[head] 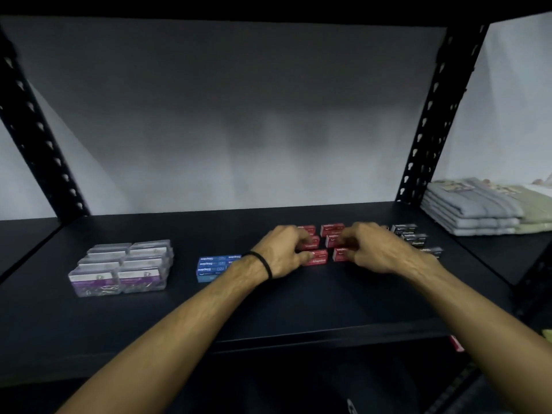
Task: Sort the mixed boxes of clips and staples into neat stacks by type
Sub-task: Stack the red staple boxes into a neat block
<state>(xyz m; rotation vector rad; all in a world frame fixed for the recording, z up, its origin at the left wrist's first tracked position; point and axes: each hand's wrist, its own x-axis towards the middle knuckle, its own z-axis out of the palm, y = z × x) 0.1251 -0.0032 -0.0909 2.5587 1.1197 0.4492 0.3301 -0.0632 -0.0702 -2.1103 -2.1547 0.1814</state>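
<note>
Several red staple boxes (332,229) lie in two columns on the dark shelf (268,309), right of centre. My left hand (282,249) rests on the left column with curled fingers around a red box (316,257). My right hand (373,249) has its fingers curled on a red box (339,254) of the right column. Blue staple boxes (215,265) sit stacked to the left of my left wrist. Clear clip boxes (125,267) stand in neat rows at the far left. Black staple boxes (413,236) lie behind my right hand.
Black perforated uprights (430,115) frame the shelf on both sides. Folded grey and green cloths (484,207) are stacked on the neighbouring shelf at the right. A small red item (457,343) shows below the shelf's front edge.
</note>
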